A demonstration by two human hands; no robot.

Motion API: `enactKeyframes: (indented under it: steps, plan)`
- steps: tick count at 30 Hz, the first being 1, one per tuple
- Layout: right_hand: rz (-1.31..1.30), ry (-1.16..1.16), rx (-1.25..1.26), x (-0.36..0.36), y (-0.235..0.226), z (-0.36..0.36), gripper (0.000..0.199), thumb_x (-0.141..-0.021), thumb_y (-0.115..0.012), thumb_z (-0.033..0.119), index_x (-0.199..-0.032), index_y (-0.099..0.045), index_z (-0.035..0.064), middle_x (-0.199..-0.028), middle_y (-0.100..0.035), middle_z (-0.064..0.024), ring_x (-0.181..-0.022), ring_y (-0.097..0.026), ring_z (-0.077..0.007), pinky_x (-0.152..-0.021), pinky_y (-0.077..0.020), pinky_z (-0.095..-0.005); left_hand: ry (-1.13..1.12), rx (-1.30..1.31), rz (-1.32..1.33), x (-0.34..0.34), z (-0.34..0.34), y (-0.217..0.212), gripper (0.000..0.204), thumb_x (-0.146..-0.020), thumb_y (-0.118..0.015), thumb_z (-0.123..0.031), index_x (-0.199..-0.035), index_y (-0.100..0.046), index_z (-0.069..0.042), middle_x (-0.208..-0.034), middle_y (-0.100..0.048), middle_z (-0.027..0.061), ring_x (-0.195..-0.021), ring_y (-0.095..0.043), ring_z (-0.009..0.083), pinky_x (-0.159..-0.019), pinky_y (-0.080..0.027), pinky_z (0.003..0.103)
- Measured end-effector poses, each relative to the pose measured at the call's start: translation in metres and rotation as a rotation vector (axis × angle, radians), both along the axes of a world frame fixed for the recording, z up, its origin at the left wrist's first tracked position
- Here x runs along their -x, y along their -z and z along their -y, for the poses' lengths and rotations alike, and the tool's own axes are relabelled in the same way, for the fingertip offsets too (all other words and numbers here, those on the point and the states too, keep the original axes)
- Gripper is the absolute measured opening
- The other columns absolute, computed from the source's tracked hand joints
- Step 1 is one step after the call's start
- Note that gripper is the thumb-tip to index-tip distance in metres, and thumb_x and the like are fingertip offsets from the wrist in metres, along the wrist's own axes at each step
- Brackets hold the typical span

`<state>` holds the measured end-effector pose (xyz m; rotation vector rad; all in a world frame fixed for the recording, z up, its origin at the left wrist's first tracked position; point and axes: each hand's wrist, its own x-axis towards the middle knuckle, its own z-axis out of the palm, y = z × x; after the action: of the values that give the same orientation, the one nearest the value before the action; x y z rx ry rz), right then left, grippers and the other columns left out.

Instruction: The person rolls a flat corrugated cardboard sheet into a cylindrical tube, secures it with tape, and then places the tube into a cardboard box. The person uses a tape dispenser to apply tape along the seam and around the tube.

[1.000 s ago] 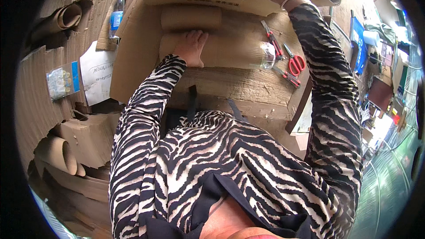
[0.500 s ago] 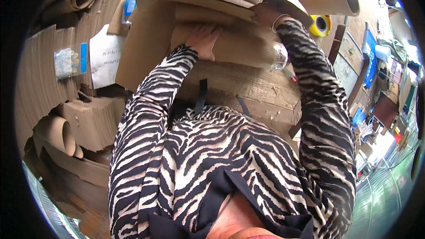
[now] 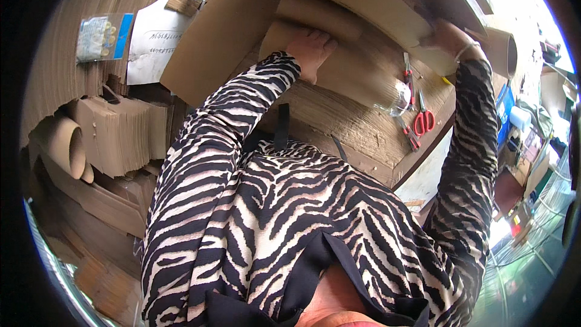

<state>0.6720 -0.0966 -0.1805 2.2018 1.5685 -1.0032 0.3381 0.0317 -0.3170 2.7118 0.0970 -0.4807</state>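
Note:
My left hand (image 3: 310, 52) lies on a brown cardboard piece (image 3: 354, 75) on the wooden bench, its fingers pointing right and pressing down. At the upper right, my right hand (image 3: 452, 41) is closed on the edge of a large folded cardboard sheet (image 3: 387, 6); some of its fingers are hidden by the board. A clear roll of tape (image 3: 400, 100) sits at the cardboard's right end. Beside it lie red-handled scissors (image 3: 424, 120), a slim red-and-silver tool (image 3: 408, 75) and another red-handled tool (image 3: 410, 136), whose kinds I cannot make out.
Cardboard stacks (image 3: 124, 136) fill the left side, with a cardboard tube (image 3: 63, 145), a handwritten paper (image 3: 154, 39) and a clear packet (image 3: 104, 37). Another cardboard tube (image 3: 507, 53) stands past my right wrist. The wooden bench (image 3: 345, 118) runs in front of my body.
My right hand has moved outward to the right, and the large cardboard sheet has shifted with it. The scissors and red tools now show; the yellow tape roll is almost hidden.

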Motion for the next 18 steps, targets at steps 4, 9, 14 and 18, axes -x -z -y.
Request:
enactKeyframes:
  steps: [4,9,14,18]
  plan:
    - [0.146,-0.198,-0.066,-0.025,0.009,0.02,0.048,-0.081,-0.078,0.039,-0.108,-0.072,-0.0006,-0.089,-0.071,-0.0241,-0.085,-0.071,-0.0333,-0.079,-0.055,-0.0392,0.034,0.121,-0.136,-0.011,0.003,0.014,0.119,-0.059,-0.096,-0.034,-0.155,-0.032,-0.006,-0.154,-0.039,0.0197,-0.144,-0.035,0.0384,-0.122,-0.028,0.052]
    - [0.029,-0.049,-0.1,0.004,-0.044,0.003,0.032,-0.088,-0.076,0.026,-0.11,-0.069,0.0041,-0.101,-0.074,-0.0107,-0.092,-0.071,-0.0286,-0.081,-0.0553,-0.0395,0.017,0.105,-0.179,-0.015,-0.004,-0.022,0.118,-0.057,-0.096,-0.036,-0.153,-0.034,-0.006,-0.154,-0.037,0.0211,-0.144,-0.035,0.038,-0.121,-0.029,0.051]
    - [0.323,0.382,-0.757,-0.018,-0.064,0.061,0.043,-0.091,-0.075,0.026,-0.127,-0.066,0.0053,-0.116,-0.073,-0.0134,-0.104,-0.071,-0.0249,-0.092,-0.0562,-0.0362,0.037,0.001,-0.119,-0.007,0.001,-0.001,0.118,-0.059,-0.095,-0.039,-0.153,-0.033,-0.007,-0.153,-0.039,0.02,-0.142,-0.037,0.0379,-0.119,-0.031,0.05]
    - [0.998,0.613,-0.506,-0.046,-0.078,0.121,0.065,-0.084,-0.078,0.053,-0.13,-0.066,0.0079,-0.113,-0.074,-0.014,-0.104,-0.072,-0.0265,-0.093,-0.055,-0.0394,0.046,0.008,-0.124,-0.013,0.002,-0.005,0.117,-0.057,-0.095,-0.04,-0.151,-0.036,-0.004,-0.152,-0.04,0.018,-0.143,-0.036,0.0342,-0.119,-0.03,0.047]
